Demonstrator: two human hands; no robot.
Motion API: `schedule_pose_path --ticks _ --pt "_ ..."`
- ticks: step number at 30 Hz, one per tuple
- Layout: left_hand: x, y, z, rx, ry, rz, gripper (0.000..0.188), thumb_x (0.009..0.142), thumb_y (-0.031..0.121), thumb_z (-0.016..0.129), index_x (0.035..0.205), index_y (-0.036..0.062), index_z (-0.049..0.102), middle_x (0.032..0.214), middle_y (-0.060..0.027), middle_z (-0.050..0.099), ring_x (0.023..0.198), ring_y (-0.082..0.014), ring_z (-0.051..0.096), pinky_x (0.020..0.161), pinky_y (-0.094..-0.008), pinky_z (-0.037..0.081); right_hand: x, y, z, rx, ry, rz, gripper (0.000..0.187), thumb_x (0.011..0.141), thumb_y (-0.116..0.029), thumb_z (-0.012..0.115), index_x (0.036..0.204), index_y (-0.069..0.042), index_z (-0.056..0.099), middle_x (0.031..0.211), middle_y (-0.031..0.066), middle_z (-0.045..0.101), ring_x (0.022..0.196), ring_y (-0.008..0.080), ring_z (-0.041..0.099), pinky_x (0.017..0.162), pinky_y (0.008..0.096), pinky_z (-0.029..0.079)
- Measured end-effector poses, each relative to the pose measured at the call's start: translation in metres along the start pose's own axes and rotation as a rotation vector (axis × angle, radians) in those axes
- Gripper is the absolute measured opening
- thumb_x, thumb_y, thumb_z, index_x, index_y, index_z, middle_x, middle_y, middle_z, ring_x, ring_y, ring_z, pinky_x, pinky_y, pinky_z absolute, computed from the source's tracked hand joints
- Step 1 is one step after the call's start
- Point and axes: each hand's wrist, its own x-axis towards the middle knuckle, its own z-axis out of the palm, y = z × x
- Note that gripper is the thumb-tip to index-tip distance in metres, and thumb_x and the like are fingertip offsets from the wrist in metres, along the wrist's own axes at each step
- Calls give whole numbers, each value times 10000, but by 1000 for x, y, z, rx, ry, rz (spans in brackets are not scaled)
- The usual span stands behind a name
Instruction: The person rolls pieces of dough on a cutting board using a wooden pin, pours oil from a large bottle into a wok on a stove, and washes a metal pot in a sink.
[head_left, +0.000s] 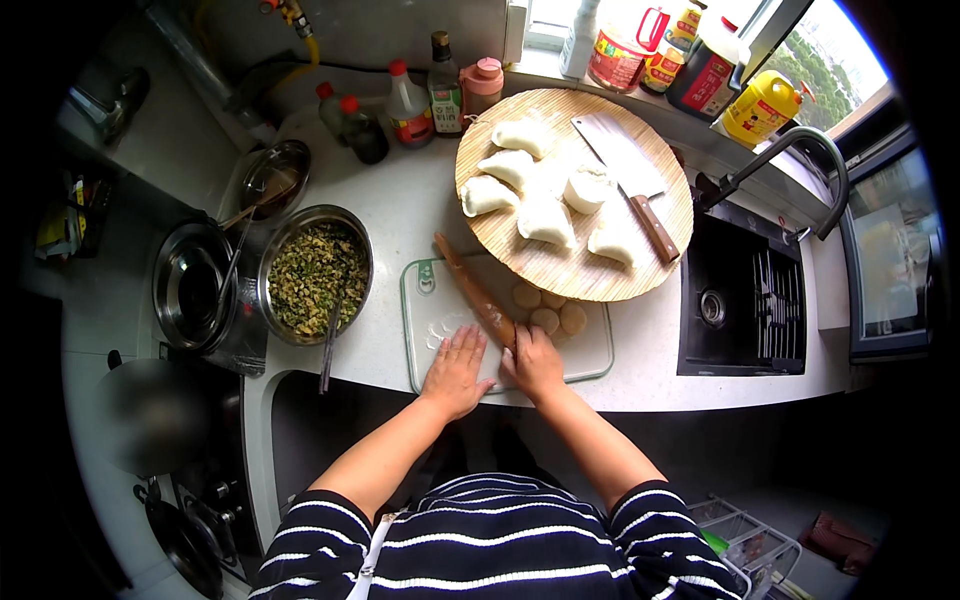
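My left hand [457, 374] lies flat on the white cutting board [590, 350] with green edging, fingers stretched out, next to a floury patch. At the near end of a wooden rolling pin [472, 285], my right hand [536, 364] has its fingers closed round the wood. The pin slants across the board, its far tip past the board's back edge. Several round dough pieces [545, 319] sit right of the pin, partly under the tray's edge. Whether dough lies beneath either hand cannot be seen.
A round woven tray [540, 280] bears several large white dumplings [545, 222], a whitish round lump [588, 188] and a cleaver [630, 170]. A steel bowl of chopped filling [318, 275] stands left. Bottles [408, 105] line the back; a black sink [735, 300] lies right.
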Motion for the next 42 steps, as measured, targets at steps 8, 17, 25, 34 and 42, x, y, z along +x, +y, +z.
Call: schedule_pose_path --ticks 8,17,25,34,42 --pt "25 -23 -22 -331 194 -57 479 823 182 623 1272 58 510 1244 -128 555 1174 -318 492 1002 -487 368 -4 9 2 -27 -37 -34 507 720 -217 671 1160 -17 518 956 155 533 847 322 572 706 398 514" --pt "29 -25 -17 -1412 225 -565 393 819 27 655 1192 -17 537 1035 -116 644 875 -190 639 763 -287 516 -4 6 -10 2 -17 -2 506 776 -194 646 1229 -16 507 954 162 559 867 335 565 736 408 502" --pt "13 -15 -15 -235 322 -258 525 863 237 615 1284 -45 480 1392 -199 409 1303 -368 345 1067 -459 303 -7 9 -11 -9 -33 27 491 789 -217 657 1224 -31 523 962 161 559 875 329 562 744 402 493" --pt "-10 -4 7 -55 100 -73 846 867 523 531 1440 -27 238 1526 -212 165 1421 -360 144 1121 -543 142 -8 7 -8 -47 -5 -31 493 791 -207 663 1218 -7 520 968 175 543 867 348 542 749 417 477" --pt "-6 -2 -5 -2 -49 -159 934 836 575 540 1461 -16 178 1545 -198 101 1430 -359 99 1127 -547 117 -11 5 -9 -69 -32 -14 504 794 -217 658 1227 -6 510 981 174 538 878 346 537 755 419 475"
